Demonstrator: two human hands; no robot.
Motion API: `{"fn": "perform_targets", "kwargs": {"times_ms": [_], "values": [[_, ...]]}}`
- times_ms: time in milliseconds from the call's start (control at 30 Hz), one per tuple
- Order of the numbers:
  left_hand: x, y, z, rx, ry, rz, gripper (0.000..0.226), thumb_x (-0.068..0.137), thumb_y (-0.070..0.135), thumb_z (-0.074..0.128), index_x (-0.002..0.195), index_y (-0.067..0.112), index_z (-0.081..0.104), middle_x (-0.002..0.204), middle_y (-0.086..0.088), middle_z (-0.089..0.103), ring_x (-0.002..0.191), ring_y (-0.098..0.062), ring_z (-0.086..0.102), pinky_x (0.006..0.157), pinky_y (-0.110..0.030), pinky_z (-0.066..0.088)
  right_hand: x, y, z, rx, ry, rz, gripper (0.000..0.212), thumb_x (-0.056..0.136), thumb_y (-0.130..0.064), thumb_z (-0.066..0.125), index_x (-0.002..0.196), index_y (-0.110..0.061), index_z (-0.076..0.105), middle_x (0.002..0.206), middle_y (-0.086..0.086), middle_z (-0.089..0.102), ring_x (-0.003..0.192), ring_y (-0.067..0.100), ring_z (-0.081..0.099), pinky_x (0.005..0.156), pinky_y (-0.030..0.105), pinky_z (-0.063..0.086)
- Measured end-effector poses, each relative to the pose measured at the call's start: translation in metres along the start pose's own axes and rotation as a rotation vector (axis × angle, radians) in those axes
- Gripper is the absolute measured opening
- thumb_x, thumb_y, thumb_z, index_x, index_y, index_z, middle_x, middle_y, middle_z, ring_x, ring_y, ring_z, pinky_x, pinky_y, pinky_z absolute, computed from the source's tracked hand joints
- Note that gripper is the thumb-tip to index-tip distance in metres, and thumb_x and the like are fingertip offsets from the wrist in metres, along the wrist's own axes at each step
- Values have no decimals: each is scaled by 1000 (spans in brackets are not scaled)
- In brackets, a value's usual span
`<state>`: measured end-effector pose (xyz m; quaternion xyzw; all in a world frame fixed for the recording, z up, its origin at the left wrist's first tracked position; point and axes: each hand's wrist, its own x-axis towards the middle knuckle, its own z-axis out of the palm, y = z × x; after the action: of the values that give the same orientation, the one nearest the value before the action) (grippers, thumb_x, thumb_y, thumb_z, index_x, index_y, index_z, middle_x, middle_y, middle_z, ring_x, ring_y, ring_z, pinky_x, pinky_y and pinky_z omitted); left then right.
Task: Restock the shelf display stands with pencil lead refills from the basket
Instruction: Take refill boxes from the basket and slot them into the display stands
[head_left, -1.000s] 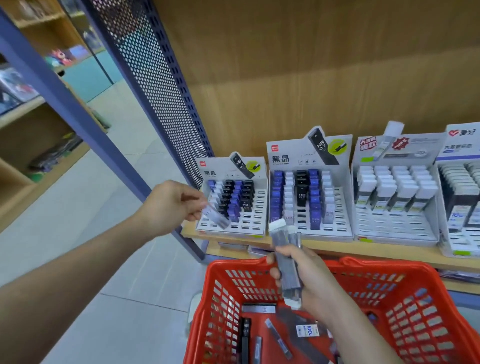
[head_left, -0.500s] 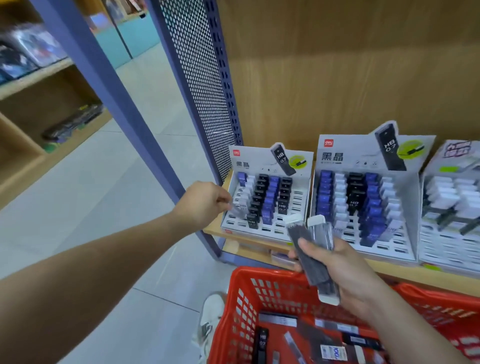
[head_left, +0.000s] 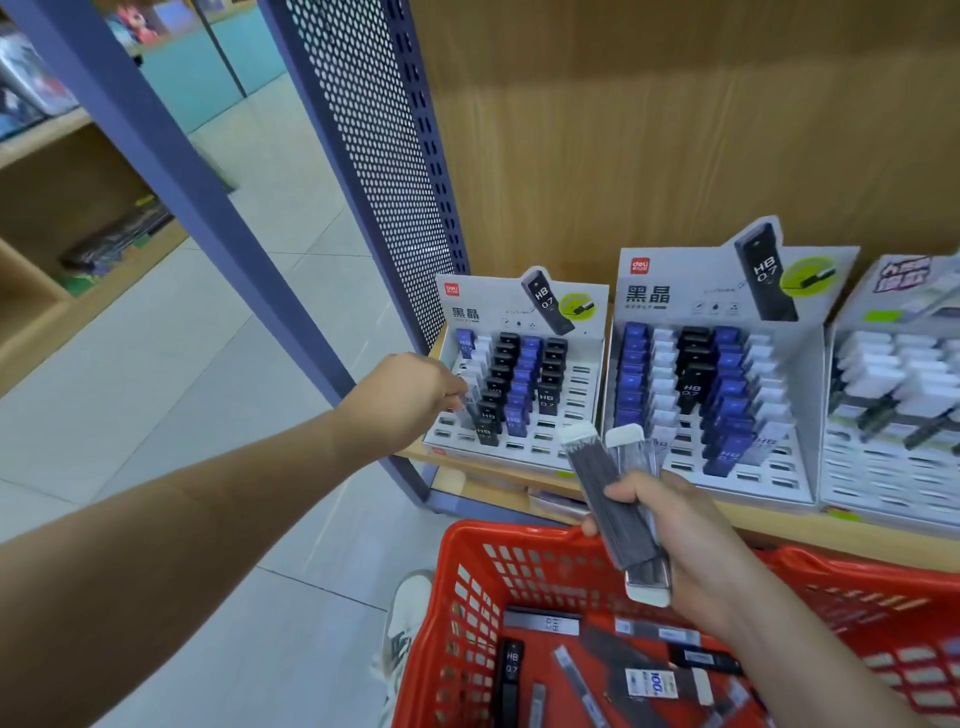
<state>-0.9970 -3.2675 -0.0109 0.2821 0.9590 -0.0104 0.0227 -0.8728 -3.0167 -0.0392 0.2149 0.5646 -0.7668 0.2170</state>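
My left hand (head_left: 402, 397) reaches the left edge of the small HB 0.7 display stand (head_left: 582, 374) and pinches a clear lead refill (head_left: 470, 402) over its leftmost column. My right hand (head_left: 680, 540) grips a bundle of clear white-capped refills (head_left: 613, 499) above the red basket (head_left: 467, 613). The basket holds several loose refills (head_left: 644, 680). A larger HB 0.7 stand (head_left: 810, 395) sits to the right, with blue, white and black refills in its slots.
A third stand (head_left: 893, 457) with white-capped refills is at the far right, all on a wooden shelf (head_left: 493, 470). A purple perforated side panel (head_left: 374, 156) borders the shelf on the left. My shoe (head_left: 408, 623) shows on the tiled floor beside the basket.
The view has moved closer and left toward the small stand. My left hand has carried its refill from in front of the stand to its leftmost column. My right hand still holds the bundle.
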Motion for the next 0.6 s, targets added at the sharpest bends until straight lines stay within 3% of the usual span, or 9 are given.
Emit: {"fn": "perform_targets", "kwargs": {"times_ms": [200,333,467,600], "values": [[1,8,3,-27,-9,-67,12,95,22,55,98,16,64,88,-2,67,82,-23,60,72,-34,48,-5,-1,-1,39,-32,-61,20,90,-11,64,110,-9,64,73,16,72,54,14,64,46,25,43],[-1,18,9,-164,28,-205,8,90,20,62,86,13,59,74,3,62,71,-19,55,61,-26,36,-4,2,0,96,-4,-101,44,71,-16,74,113,-7,68,69,5,70,50,11,61,38,21,40],[-1,17,9,-199,77,-207,8,88,20,65,84,14,69,82,0,67,79,-19,60,69,-29,44,-7,3,2,115,-3,-117,46,70,-18,73,114,-3,66,67,3,67,46,9,57,36,19,38],[0,21,1,-177,105,-249,15,91,14,60,97,18,73,99,1,67,91,-18,61,80,-29,48,-9,3,1,129,-3,-126,33,80,-14,71,112,-3,66,62,1,64,41,8,52,35,18,35]]}}
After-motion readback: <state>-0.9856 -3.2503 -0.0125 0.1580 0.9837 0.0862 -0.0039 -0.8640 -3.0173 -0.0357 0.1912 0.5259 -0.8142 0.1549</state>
